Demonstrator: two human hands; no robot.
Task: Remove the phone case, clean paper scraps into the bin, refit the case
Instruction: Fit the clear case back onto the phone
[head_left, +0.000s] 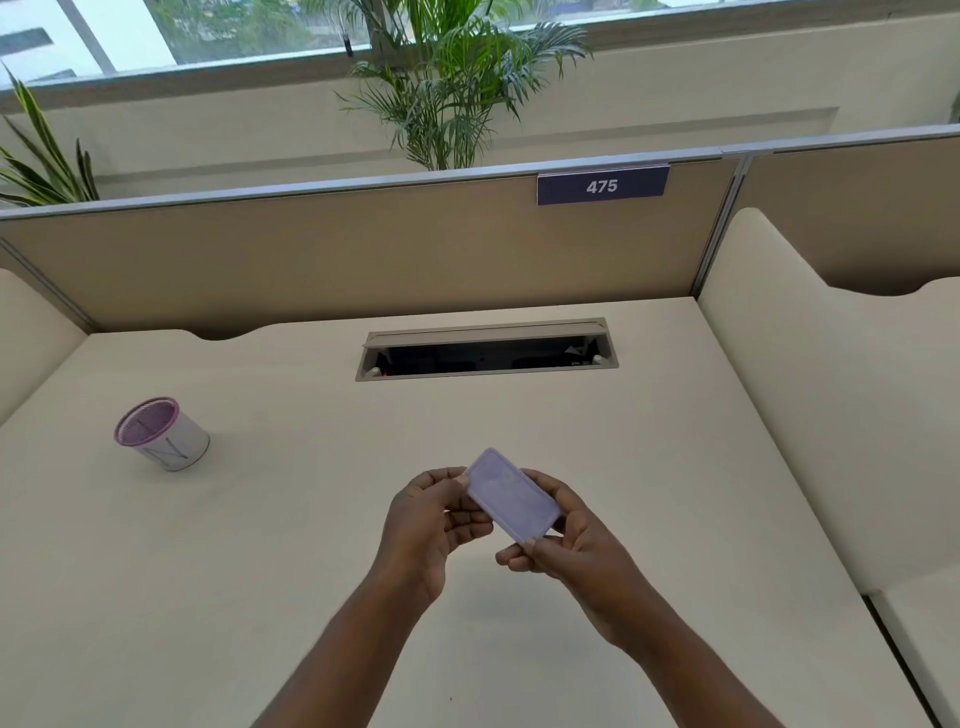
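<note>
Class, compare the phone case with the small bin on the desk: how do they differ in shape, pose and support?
The phone case is flat and rectangular; the bin is a round open-topped cup. The case is held tilted above the desk by the left hand and right hand; the bin stands untouched on the desk. Both show purple.

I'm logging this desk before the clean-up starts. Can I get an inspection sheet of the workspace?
Surface: cream desk, bare apart from the bin.
Job's things: lilac phone, held above the desk; mesh bin far left, upright; no scraps seen.
Clutter: nothing seen.
Grippers: left hand and right hand both grip the phone by its ends.
Cables: nothing clear; cable slot open, dark inside.
Surroundings: partition with sign 475, palm, window behind.
</note>
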